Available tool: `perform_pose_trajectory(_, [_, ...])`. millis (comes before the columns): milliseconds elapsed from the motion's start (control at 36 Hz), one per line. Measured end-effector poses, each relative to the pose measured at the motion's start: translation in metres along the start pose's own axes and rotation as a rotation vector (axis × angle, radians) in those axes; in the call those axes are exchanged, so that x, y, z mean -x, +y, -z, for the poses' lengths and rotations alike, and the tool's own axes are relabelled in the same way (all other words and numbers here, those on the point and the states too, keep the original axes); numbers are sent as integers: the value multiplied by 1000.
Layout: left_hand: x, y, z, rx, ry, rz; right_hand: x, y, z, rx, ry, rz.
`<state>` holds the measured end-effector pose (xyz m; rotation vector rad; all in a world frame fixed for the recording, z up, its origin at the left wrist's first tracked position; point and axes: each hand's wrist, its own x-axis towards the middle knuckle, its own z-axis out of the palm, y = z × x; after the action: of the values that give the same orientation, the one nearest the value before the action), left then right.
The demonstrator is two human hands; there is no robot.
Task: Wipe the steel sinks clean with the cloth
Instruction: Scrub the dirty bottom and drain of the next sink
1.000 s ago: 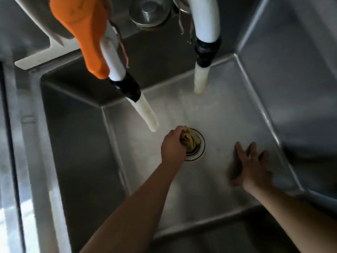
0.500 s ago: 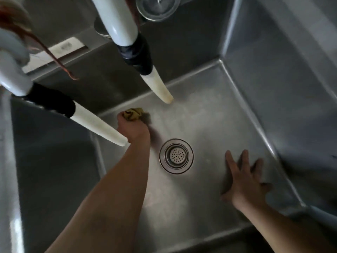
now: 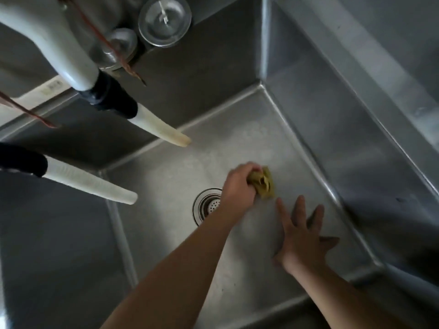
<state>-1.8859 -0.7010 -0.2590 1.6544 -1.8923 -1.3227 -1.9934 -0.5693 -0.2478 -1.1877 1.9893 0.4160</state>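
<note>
Steel sink (image 3: 237, 143), crumpled yellow-green cloth (image 3: 264, 184) gripped by left hand (image 3: 237, 184), now at drain's (image 3: 209, 206) 2 o'clock, earlier its 10, right hand (image 3: 301, 236) splayed flat on floor.

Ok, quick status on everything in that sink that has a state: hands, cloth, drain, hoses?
Left hand: grip closed round the cloth, pressing it on the sink floor.
Cloth: bunched up, right of the drain.
Right hand: open, fingers spread flat on the floor.
Drain: uncovered, partly hidden by the left forearm.
Hoses: hanging over the basin, no water seen running.
Sink: floor looks dull and streaky.
</note>
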Motion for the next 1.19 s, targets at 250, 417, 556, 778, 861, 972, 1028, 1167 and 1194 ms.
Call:
perform_pose_trajectory(250, [115, 8, 22, 358, 173, 445, 9, -10, 23, 31, -40, -5])
perform_pose_trajectory(417, [153, 23, 30, 539, 350, 536, 39, -37, 71, -1027, -229, -182])
perform_pose_trajectory(556, [164, 32, 29, 415, 147, 314, 75, -33, 82, -1434, -507, -206])
perform_pose_trajectory(778, [175, 33, 35, 522, -113, 273, 69, -17, 56, -1334, -211, -292])
perform_pose_trajectory(861, [174, 9, 44, 321, 49, 378, 53, -12, 55, -1114, 19, -275])
perform_pose_trajectory(972, [174, -39, 68, 17, 292, 627, 26, -7, 72, -591, 406, -114])
perform_pose_trajectory(1028, [180, -61, 78, -126, 323, 709, 14, -8, 79, -380, 414, -85])
perform_pose_trajectory(1167, [201, -87, 83, -273, 217, 851, 8, -35, 58, -177, 256, -111])
perform_pose_trajectory(1194, [204, -88, 84, -285, 194, 857, 10, -44, 50, -186, 239, -113])
